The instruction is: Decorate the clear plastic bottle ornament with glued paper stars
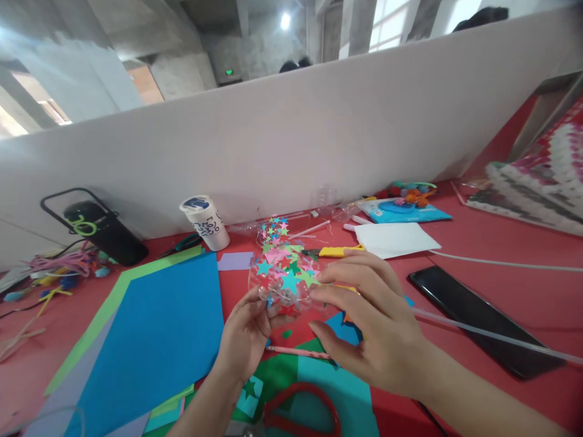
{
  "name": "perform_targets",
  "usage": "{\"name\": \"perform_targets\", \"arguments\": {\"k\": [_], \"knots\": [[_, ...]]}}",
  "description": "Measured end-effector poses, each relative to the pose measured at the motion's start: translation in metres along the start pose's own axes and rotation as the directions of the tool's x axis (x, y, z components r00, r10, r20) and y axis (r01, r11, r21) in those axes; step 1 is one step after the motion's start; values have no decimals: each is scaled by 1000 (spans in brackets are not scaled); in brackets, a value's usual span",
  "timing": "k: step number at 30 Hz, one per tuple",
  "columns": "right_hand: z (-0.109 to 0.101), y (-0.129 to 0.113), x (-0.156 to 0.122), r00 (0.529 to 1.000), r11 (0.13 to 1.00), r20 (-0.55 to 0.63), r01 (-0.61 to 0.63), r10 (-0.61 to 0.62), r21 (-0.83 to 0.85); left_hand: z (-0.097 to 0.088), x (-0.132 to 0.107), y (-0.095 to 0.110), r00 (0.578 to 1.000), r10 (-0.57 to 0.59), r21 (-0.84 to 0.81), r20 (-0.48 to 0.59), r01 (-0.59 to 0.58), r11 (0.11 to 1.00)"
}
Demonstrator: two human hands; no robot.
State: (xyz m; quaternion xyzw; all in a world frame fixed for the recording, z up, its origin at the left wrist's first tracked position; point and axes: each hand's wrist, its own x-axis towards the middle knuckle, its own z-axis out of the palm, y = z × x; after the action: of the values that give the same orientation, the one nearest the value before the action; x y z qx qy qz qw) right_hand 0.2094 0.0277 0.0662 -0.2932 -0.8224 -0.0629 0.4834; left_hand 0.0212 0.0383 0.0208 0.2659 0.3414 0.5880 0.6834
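My left hand [246, 337] is closed around the base of a clear plastic bottle [285, 273] covered with coloured paper star stickers, held tilted away from me above the red table [501, 243]. Beside the bottle's right side is my right hand [368, 321], fingers spread and curved, fingertips touching the plastic near a green star. Under the hands lie coloured paper scraps and a pink stick [296, 351]. Red-handled scissors [300, 413] lie close to me.
A large blue sheet [159, 340] lies on green and lilac paper at left. A white paper cup [206, 222], yellow utility knife [339, 250], white paper [392, 238], black phone [483, 318], black speaker [102, 230], pipe cleaners [59, 270]. A white partition [319, 133] borders the far edge.
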Motion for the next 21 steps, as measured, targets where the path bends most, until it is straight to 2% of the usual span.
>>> {"name": "perform_targets", "arguments": {"k": [9,15,21], "knots": [[8,7,-3,999,999,33,-40,41,-19,-3,1,0,995,-76,-23,63,78,997],[8,9,-4,997,999,62,-39,39,14,-3,3,1,994,-107,-7,28,108,994],[7,10,0,995,998,74,-69,69,9,-4,4,-1,982,-180,-34,59,182,983]]}}
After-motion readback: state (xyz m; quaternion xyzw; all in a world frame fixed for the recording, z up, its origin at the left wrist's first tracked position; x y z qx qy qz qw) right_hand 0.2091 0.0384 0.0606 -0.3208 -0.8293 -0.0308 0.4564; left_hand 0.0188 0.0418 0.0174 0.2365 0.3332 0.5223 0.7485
